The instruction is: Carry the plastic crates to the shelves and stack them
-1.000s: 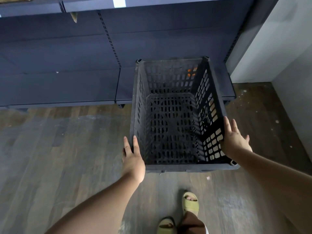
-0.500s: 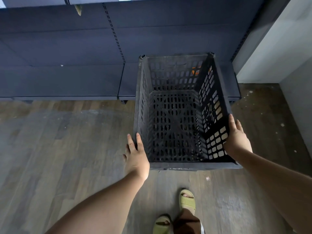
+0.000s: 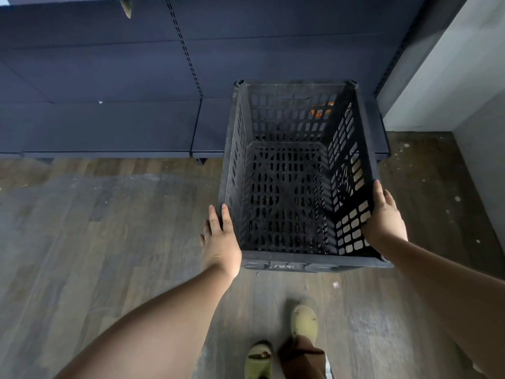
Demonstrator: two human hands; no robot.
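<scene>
Shelves: dark blue shelves [image 3: 103,127] fill the far left and run along the back, the lowest board sitting just above the floor.
Floor: worn wooden floor [image 3: 95,242] spreads under everything, pale scuffs across it.
Left hand: the left hand [image 3: 221,242] lies flat against the crate's left wall near the closer corner, fingers [image 3: 226,217] straight and pointing away from the person, pressing rather than curling round anything.
Crate: here's the black plastic crate [image 3: 287,192], upright, open top facing the camera, slotted walls and a slotted bottom. It's carried between the two hands, with its far end over the front edge of the lowest shelf board and its near end over the floor. Something orange shows through the slots of the far wall; I can't make out what it is.
Right hand: the right hand [image 3: 385,217] presses on the crate's right wall, palm against the outside, fingers straight along the rim. Flat and open, same as the other.
Feet: down below, two olive green sandals [image 3: 303,321] on the floor, just this side of the crate, a brown trouser leg [image 3: 300,359] over the nearer foot.
Wall: a pale wall [image 3: 464,64] closes the right side, meeting the shelves at the corner.
</scene>
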